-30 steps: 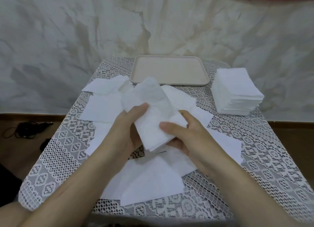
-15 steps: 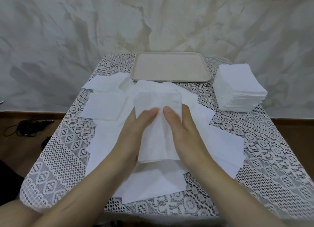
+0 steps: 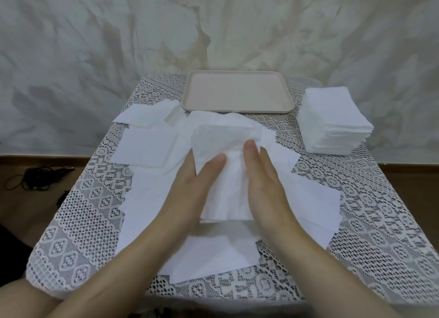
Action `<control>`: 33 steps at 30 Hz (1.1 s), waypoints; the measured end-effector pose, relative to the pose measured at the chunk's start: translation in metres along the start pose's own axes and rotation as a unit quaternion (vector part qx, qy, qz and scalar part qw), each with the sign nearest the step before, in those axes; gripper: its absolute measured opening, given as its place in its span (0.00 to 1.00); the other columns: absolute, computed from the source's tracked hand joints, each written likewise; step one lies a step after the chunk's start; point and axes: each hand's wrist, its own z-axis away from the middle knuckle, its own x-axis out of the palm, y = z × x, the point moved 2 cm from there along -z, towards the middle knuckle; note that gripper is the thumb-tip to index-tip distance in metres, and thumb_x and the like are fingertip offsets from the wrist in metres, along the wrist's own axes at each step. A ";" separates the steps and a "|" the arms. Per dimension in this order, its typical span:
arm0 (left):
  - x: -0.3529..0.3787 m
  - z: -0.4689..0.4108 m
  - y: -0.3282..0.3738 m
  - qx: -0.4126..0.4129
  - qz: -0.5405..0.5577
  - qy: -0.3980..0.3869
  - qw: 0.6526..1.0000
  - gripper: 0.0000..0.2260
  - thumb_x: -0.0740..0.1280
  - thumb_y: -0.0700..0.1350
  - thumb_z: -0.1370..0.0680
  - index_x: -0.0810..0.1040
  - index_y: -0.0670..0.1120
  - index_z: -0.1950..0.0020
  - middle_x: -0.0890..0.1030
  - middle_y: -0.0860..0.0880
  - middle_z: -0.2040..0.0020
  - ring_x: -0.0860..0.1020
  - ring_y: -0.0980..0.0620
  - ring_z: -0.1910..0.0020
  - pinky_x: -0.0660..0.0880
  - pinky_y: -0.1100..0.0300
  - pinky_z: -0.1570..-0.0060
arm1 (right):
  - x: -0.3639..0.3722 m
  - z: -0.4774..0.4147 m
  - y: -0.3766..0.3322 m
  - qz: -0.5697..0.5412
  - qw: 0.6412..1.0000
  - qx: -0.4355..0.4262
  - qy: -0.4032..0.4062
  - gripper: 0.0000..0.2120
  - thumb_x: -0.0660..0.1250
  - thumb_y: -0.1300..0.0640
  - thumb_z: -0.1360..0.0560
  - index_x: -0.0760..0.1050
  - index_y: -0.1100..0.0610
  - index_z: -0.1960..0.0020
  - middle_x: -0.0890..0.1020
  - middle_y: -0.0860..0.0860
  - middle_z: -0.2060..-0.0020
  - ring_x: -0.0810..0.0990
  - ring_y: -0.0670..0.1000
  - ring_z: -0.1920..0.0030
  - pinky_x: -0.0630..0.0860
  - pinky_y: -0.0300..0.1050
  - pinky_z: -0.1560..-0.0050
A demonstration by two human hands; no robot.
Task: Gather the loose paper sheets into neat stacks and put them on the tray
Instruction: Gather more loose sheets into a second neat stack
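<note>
Over the middle of the lace-covered desk, the left hand and right hand grip a soft, slightly crumpled white bundle of sheets from either side, thumbs on top. Loose sheets lie flat and overlapping around it. Beyond sits the beige tray, with a neat stack just to its right.

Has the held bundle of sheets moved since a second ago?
Yes. The bundle has come down, away from the tray; its top no longer overlaps the front rim.
</note>
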 end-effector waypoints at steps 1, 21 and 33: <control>0.000 0.000 0.000 0.003 -0.006 -0.005 1.000 0.22 0.67 0.56 0.21 0.76 0.55 0.27 0.84 0.55 0.33 0.82 0.51 0.33 0.74 0.43 0.29 | -0.003 -0.003 0.001 0.002 1.000 0.003 0.001 0.11 0.53 0.43 0.15 0.65 0.40 0.55 0.70 0.18 0.75 0.69 0.18 0.67 0.64 0.16 0.66; -0.016 -0.005 0.007 -0.085 0.047 -0.063 0.993 0.16 0.65 0.48 0.17 0.79 0.47 0.30 0.86 0.46 0.38 0.85 0.44 0.38 0.79 0.46 0.37 | -0.026 -0.021 0.007 0.205 0.977 -0.041 -0.033 0.16 0.68 0.34 0.27 0.77 0.44 0.49 0.84 0.42 0.57 0.85 0.44 0.56 0.82 0.52 0.53; -0.048 -0.022 0.015 -0.123 -0.001 0.039 0.992 0.17 0.69 0.53 0.20 0.82 0.45 0.35 0.88 0.45 0.44 0.85 0.42 0.41 0.79 0.45 0.39 | -0.082 -0.041 0.009 0.422 0.906 -0.023 -0.002 0.06 0.73 0.53 0.24 0.82 0.47 0.46 0.80 0.42 0.59 0.77 0.45 0.59 0.71 0.43 0.56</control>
